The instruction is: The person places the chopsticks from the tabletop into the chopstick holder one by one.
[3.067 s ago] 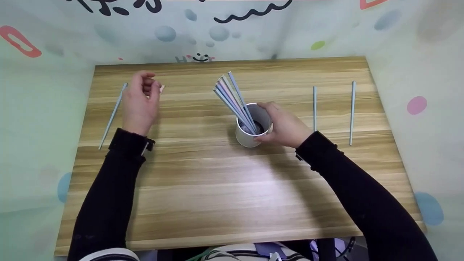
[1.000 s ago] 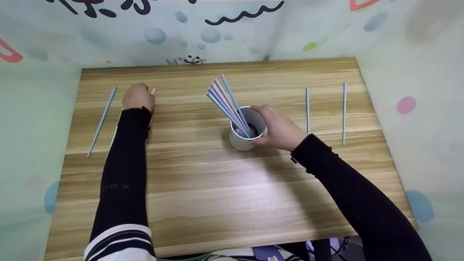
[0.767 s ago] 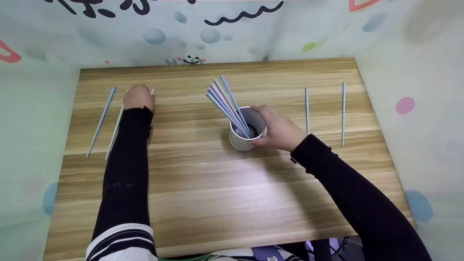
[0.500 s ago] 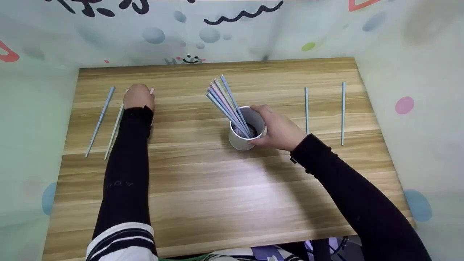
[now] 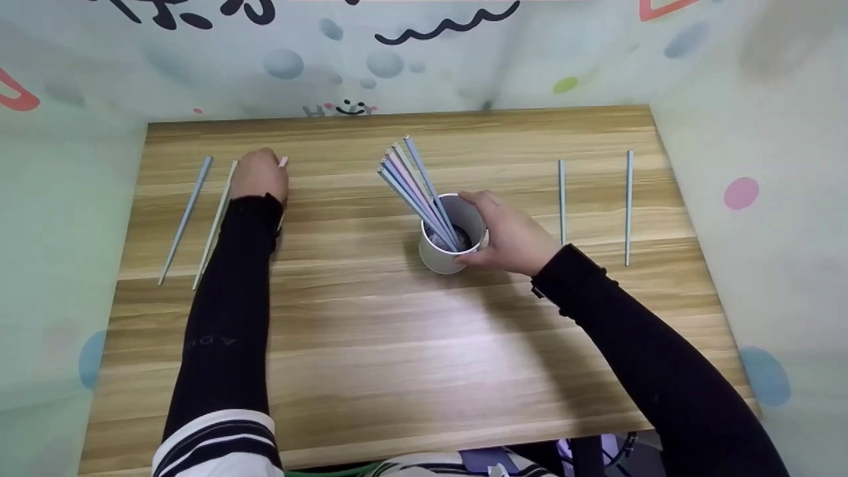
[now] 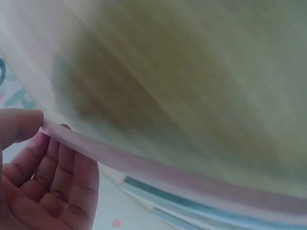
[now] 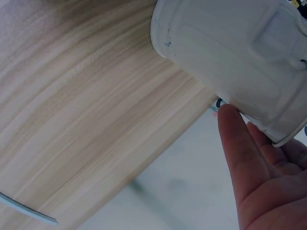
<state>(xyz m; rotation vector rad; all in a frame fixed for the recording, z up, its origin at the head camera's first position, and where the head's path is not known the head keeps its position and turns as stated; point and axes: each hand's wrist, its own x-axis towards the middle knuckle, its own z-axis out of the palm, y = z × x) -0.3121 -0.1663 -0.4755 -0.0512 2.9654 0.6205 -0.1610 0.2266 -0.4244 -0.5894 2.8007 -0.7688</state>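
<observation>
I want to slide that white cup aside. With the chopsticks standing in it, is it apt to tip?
Probably tippy: the chopsticks all lean left, well above the white cup. It looks light, so it may skid easily on the smooth table. The right hand gripping it suggests steadying helps.

Pink chopstick (image 6: 158,172): slim, lying flat on the wood, far end pinched in the left hand (image 5: 257,173).
White cup (image 5: 453,233): upright, pastel chopsticks (image 5: 414,185) leaning leftward, clasped by the right hand (image 5: 510,235).
</observation>
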